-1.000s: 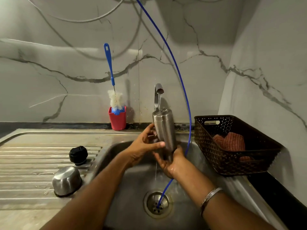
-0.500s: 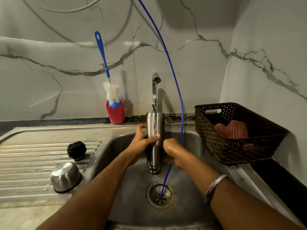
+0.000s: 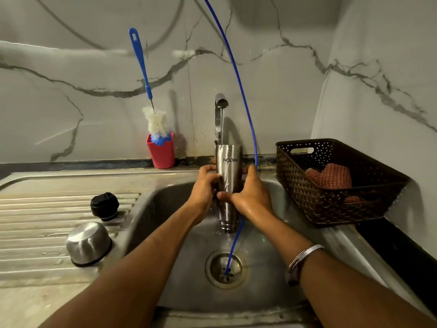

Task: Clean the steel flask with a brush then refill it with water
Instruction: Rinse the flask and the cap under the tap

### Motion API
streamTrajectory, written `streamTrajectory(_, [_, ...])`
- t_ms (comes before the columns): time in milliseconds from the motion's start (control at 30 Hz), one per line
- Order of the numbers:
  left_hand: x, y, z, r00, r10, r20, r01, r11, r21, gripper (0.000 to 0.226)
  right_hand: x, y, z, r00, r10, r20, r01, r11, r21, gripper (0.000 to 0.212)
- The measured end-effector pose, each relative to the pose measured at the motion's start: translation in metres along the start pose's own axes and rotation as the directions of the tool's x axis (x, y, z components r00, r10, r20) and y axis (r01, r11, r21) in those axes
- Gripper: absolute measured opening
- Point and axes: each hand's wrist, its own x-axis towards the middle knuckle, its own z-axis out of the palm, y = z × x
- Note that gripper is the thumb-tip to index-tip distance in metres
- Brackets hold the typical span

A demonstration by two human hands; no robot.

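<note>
The steel flask is held mouth-down directly under the tap, over the sink bowl and above the drain. Its logo reads inverted, which confirms the orientation. Water runs from the tap onto the upturned base and drips off the mouth end. In my judgement this attitude serves to rinse the outside and let the inside drain.

The left hand wraps the flask body from the left of the tap line; the right hand grasps it from the right, thumb across the front. Both hold the flask.

The bottle brush stands head-down in a red cup left of the tap, against the wall, untouched. The black stopper and steel cap lie on the drainboard left of the tap, kept clear of the water. A blue tube hangs just right of the tap into the drain. A brown basket sits right of the tap.

Refilling is not yet begun.
</note>
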Motion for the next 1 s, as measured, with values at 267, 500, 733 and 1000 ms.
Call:
streamTrajectory(267, [-0.011, -0.009, -0.008, 0.927, 0.321, -0.193, -0.233, 0.897, 0.375, 0.076, -0.007, -0.006, 0.013, 0.968, -0.244, -0.063, 0.217, 0.934, -0.284, 0.062])
streamTrajectory(500, [-0.015, 0.001, -0.024, 0.892, 0.445, -0.083, -0.376, 0.830, 0.411, 0.081, -0.002, 0.003, 0.020, 0.961, -0.273, -0.038, 0.273, 0.962, 0.004, 0.077])
streamTrajectory(733, [-0.022, -0.009, -0.029, 0.988, 0.146, 0.045, -0.147, 0.828, 0.540, 0.063, -0.003, 0.013, 0.017, 0.971, -0.076, 0.227, 0.037, 0.985, 0.170, 0.074])
streamTrajectory(1000, [-0.020, -0.013, -0.023, 0.978, 0.187, -0.090, -0.126, 0.880, 0.458, 0.083, 0.001, 0.006, -0.001, 0.958, -0.045, 0.282, 0.009, 0.992, 0.128, 0.069])
